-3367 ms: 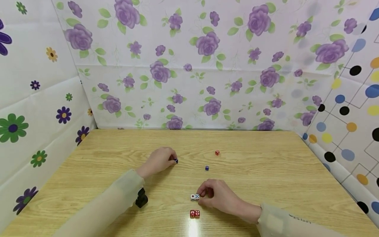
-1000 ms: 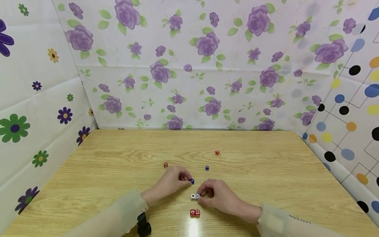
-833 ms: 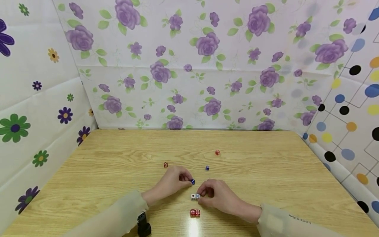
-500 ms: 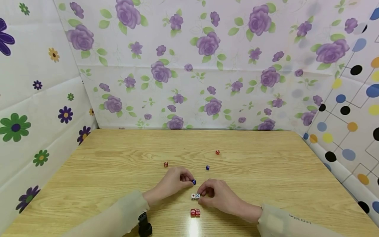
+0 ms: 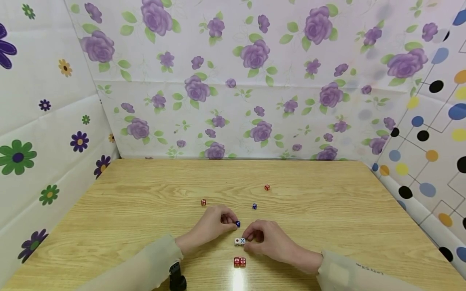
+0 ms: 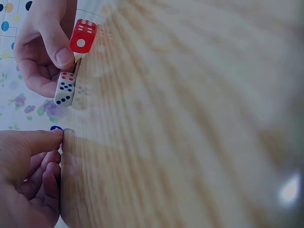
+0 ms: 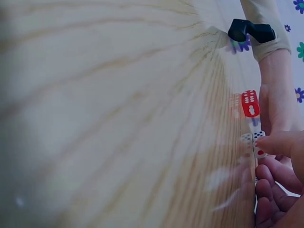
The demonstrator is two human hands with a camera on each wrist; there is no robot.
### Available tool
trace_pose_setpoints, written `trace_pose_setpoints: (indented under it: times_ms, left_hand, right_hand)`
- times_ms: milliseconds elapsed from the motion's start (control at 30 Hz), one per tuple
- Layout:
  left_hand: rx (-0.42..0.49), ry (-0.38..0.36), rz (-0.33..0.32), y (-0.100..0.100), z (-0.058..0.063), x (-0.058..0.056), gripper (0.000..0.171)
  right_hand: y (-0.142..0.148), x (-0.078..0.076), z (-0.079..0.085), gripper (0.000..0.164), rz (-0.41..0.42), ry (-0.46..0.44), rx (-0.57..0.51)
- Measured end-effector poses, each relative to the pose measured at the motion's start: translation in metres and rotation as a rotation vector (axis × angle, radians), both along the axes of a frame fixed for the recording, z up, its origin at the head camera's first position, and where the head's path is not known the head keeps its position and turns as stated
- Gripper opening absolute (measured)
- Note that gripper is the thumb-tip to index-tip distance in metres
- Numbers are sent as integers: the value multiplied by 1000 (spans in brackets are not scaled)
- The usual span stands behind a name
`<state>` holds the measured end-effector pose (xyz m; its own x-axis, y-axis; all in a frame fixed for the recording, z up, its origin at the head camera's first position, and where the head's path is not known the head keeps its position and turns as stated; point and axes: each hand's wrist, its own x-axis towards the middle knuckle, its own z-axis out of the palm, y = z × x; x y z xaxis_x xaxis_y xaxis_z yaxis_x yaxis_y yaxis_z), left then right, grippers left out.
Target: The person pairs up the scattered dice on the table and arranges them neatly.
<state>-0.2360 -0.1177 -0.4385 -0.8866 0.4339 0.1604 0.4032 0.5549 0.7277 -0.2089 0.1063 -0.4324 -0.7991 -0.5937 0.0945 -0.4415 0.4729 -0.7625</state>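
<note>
My left hand (image 5: 218,222) pinches a small blue die (image 5: 238,224) between thumb and fingertips, just behind a pair of white dice. In the left wrist view only a sliver of that blue die (image 6: 56,128) shows past the thumb. The two white dice stand side by side, the left one (image 5: 237,241) showing one red pip and the right white die (image 5: 242,241) blue pips. Thumb and fingertips of my right hand (image 5: 269,240) hold the right white die from its right side. Nearer the front, two red dice (image 5: 237,262) sit together.
A second blue die (image 5: 254,206) lies behind the hands. One red die (image 5: 203,202) is at the back left and another red die (image 5: 267,187) farther back right. The wooden table (image 5: 327,194) ends at a flowered cloth (image 5: 233,121).
My left hand has carried the blue die rightward and nearer, to just behind the white pair. This uncovers the back-left red die. The right hand stays in place.
</note>
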Motion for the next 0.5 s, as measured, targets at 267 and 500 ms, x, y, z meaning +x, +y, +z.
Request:
trace_pose_setpoints:
  times_ms: [267,500]
  left_hand:
    - [3,-17,-3,0,-1,0,5]
    - [-5,-12,0,1,-1,0,5]
  right_hand:
    - [3,-6,5,10,-13,9,-6]
    - [6,-19,12,8,-66,81,19]
